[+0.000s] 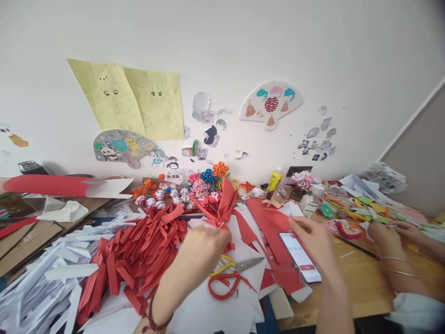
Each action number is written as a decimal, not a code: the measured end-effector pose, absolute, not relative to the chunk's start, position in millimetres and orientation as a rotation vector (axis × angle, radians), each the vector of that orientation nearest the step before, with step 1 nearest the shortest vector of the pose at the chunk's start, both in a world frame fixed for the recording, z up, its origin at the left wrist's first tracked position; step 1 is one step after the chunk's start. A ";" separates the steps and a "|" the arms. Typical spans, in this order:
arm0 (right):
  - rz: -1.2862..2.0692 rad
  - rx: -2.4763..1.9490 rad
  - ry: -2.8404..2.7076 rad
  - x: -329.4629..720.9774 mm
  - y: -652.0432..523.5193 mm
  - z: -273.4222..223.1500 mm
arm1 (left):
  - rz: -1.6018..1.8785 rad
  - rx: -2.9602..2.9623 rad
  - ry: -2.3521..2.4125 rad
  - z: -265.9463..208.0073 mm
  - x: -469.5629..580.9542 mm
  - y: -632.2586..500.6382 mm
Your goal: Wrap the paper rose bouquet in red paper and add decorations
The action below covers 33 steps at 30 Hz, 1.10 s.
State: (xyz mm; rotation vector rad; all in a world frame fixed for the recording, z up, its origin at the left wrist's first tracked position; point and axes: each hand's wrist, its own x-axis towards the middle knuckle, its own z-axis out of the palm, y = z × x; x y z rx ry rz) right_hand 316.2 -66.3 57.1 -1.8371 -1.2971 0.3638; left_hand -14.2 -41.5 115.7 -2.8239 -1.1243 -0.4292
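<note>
My left hand (200, 248), with a dark red cord at its wrist, is closed at the gathered base of a paper bouquet (227, 199), a cone of red paper with small red and white balls inside. The fingertips are partly hidden. To the right, my right hand (314, 239) pinches a piece of red paper (278, 217) above several red sheets (255, 213). A lit phone (301, 260) lies just below that hand. Scissors (239, 265) with yellow and red handles rest on white paper (212, 311), beside my left hand.
Heaps of folded red strips (139, 250) and white strips (52, 273) cover the left side. Flower crafts (208, 176) and a yellow glue bottle (274, 179) stand along the wall. A co-worker's hands (385, 239) are at the far right, near coloured paper scraps (368, 208).
</note>
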 end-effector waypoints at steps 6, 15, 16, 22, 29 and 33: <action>0.520 -1.949 -1.537 313.4 -45.8 -7.2 | -0.127 -2.799 -1.301 36.5 -25.1 -79.5; 0.455 -2.133 -1.662 272.1 6.3 -26.8 | -0.263 -2.433 -1.497 -16.9 -41.0 -16.7; 0.487 -2.158 -1.662 268.2 12.9 -28.6 | -0.253 -2.431 -1.474 -21.8 -38.7 -11.7; 0.665 -2.130 -1.668 266.8 30.3 -31.7 | -0.253 -2.399 -1.403 -38.8 -44.8 0.7; 0.525 -1.969 -1.539 293.5 24.6 0.2 | -0.382 -2.307 -1.396 -36.7 -57.9 -10.9; 0.411 -1.756 -1.392 309.8 1.2 19.9 | -0.428 -2.267 -1.391 -37.0 -60.7 -23.9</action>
